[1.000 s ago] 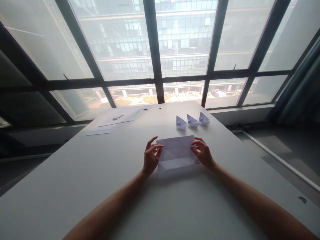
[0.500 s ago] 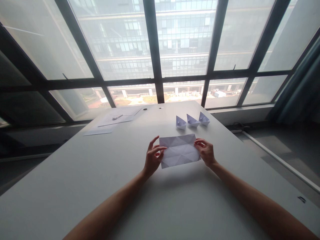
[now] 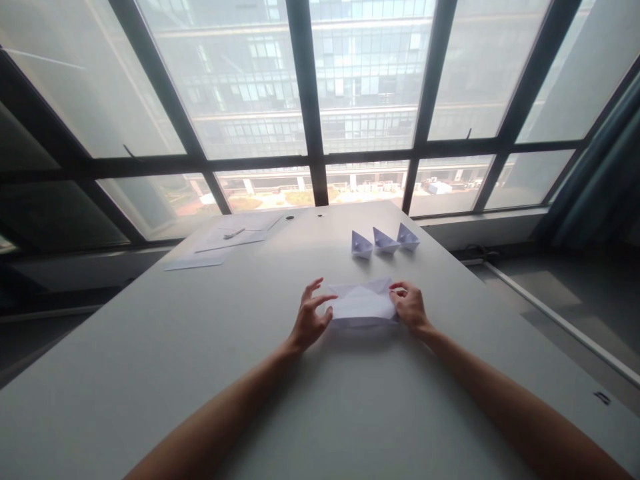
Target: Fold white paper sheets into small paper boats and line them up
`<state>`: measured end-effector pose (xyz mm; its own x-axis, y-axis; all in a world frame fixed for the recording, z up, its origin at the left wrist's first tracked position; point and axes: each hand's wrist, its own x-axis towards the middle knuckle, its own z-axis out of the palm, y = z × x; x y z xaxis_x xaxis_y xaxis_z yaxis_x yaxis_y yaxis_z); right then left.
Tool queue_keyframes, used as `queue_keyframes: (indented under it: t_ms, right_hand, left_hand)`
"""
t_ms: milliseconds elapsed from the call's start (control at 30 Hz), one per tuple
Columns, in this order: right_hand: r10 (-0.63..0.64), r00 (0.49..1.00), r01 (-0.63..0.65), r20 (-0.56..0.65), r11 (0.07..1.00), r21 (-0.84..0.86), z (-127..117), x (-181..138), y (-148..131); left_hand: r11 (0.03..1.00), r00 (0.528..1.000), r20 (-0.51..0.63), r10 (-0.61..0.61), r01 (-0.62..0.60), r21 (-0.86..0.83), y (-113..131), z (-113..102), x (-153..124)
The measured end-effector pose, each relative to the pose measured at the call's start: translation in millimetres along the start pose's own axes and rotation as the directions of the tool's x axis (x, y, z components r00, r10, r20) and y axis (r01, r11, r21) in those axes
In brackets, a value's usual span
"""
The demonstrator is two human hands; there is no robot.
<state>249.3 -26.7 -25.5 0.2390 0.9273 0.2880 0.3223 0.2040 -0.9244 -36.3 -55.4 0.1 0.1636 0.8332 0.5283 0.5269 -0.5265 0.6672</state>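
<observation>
A creased sheet of white paper (image 3: 364, 305) lies low over the table between my hands, its near edge bent up. My left hand (image 3: 311, 319) is beside the sheet's left edge, thumb and fingers spread apart with nothing gripped between them. At the other side, my right hand (image 3: 409, 305) pinches the paper's right edge between thumb and fingers. Just beyond the sheet, three folded paper boats stand in a slanting row: a left one (image 3: 361, 247), a middle one (image 3: 385, 241) and a right one (image 3: 408, 238).
Several flat paper sheets (image 3: 210, 256) lie at the back left of the white table (image 3: 210, 347), with a white pen-like object (image 3: 235, 233) on top. A round dark hole (image 3: 290, 218) is near the far edge. Large windows (image 3: 370, 80) rise behind the table.
The paper has come down from a tilted, raised position to near the table, and its near edge now bends up. My left hand has let go of its edge and opened.
</observation>
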Motion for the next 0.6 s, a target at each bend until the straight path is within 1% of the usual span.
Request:
queue_keyframes:
  t_ms: [33, 67, 100, 133, 200, 233, 267, 300, 333, 400, 467, 533, 600]
  right_hand:
    - [-0.047, 0.999, 0.047, 0.001, 0.998, -0.037, 1.2, -0.4, -0.3]
    - [-0.091, 0.996, 0.092, 0.012, 0.993, -0.073, 2.4, -1.0, -0.5]
    - [-0.127, 0.991, 0.13, 0.035, 0.986, -0.106, 3.5, -1.9, -1.0]
    - [-0.155, 0.986, 0.162, 0.062, 0.977, -0.138, 4.4, -3.3, -1.7]
    - [-0.205, 0.973, 0.223, 0.102, 0.949, -0.224, 5.2, -7.3, -4.5]
    - [-0.238, 0.964, 0.262, 0.114, 0.924, -0.281, 4.9, -9.7, -6.7]
    - [-0.277, 0.953, 0.303, 0.123, 0.889, -0.343, 4.3, -12.3, -9.5]
    - [-0.323, 0.936, 0.352, 0.141, 0.843, -0.406, 3.5, -14.9, -12.5]
    - [-0.368, 0.912, 0.41, 0.183, 0.795, -0.446, 2.5, -17.3, -15.7]
    - [-0.418, 0.861, 0.509, 0.29, 0.724, -0.466, 1.0, -21.4, -21.5]
    - [-0.431, 0.797, 0.594, 0.424, 0.687, -0.418, 1.0, -24.2, -25.6]
    - [-0.421, 0.722, 0.655, 0.55, 0.67, -0.348, 2.6, -25.9, -27.7]
    - [-0.406, 0.655, 0.693, 0.637, 0.66, -0.291, 4.6, -26.6, -28.3]
  left_hand:
    - [0.998, 0.999, 0.019, 0.048, -0.049, 0.04, 0.8, -0.2, -0.8]
    - [0.993, 0.993, 0.064, 0.096, -0.099, 0.061, 0.9, -0.2, -1.5]
    - [0.986, 0.98, 0.138, 0.141, -0.152, 0.068, 0.5, -0.2, -2.1]
    - [0.976, 0.955, 0.232, 0.183, -0.205, 0.073, -0.5, 0.1, -2.5]
    - [0.952, 0.884, 0.408, 0.229, -0.291, 0.096, -3.3, 1.1, -3.3]
    - [0.94, 0.853, 0.467, 0.234, -0.32, 0.115, -4.5, 1.7, -3.5]
    - [0.931, 0.834, 0.502, 0.231, -0.339, 0.134, -5.3, 2.1, -3.7]
    - [0.925, 0.825, 0.518, 0.226, -0.348, 0.15, -5.4, 2.3, -3.8]
    - [0.921, 0.825, 0.52, 0.222, -0.352, 0.165, -4.7, 2.3, -3.9]
    - [0.915, 0.832, 0.511, 0.215, -0.355, 0.192, -1.4, 1.6, -3.7]
    - [0.909, 0.842, 0.497, 0.21, -0.355, 0.217, 3.4, 0.3, -3.3]
    - [0.903, 0.844, 0.493, 0.21, -0.361, 0.232, 7.9, -1.2, -3.0]
    - [0.897, 0.84, 0.499, 0.213, -0.37, 0.241, 11.0, -2.5, -3.1]
